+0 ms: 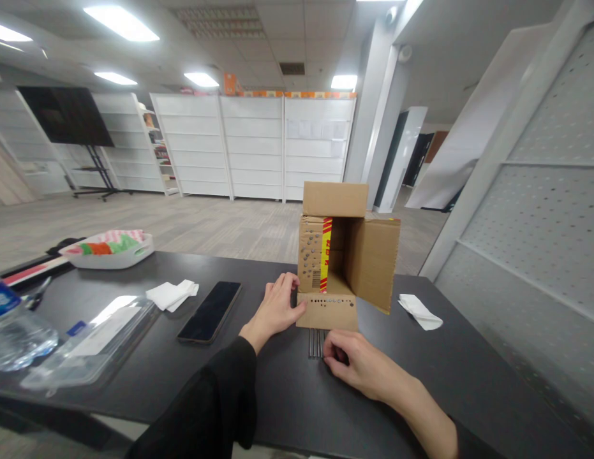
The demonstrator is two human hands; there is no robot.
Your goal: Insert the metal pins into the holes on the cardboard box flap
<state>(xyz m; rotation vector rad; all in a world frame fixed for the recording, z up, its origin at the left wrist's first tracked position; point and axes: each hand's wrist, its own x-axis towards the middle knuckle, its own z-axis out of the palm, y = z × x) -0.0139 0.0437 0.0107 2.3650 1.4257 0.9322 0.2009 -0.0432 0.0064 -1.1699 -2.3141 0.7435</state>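
A cardboard box [373, 261] stands on the dark table with its open side facing me. Small round studs or holes dot its left panel [310, 248] and its lower flap [325, 312]. My left hand [277, 305] is closed against the box's left front edge, fingers bent at the side and thumb by the lower flap. Just below that flap, several thin metal rods [314, 344] lie side by side. At their right end is my right hand [356, 360], its fingers curled together; whatever may be between the fingertips is hidden.
A phone [210, 312], a folded tissue [172, 294], a clear plastic case [98, 344] and a water bottle [19, 331] lie to the left. Behind them is a white basket [129, 255] with coloured items. Another tissue [421, 312] lies right of the box.
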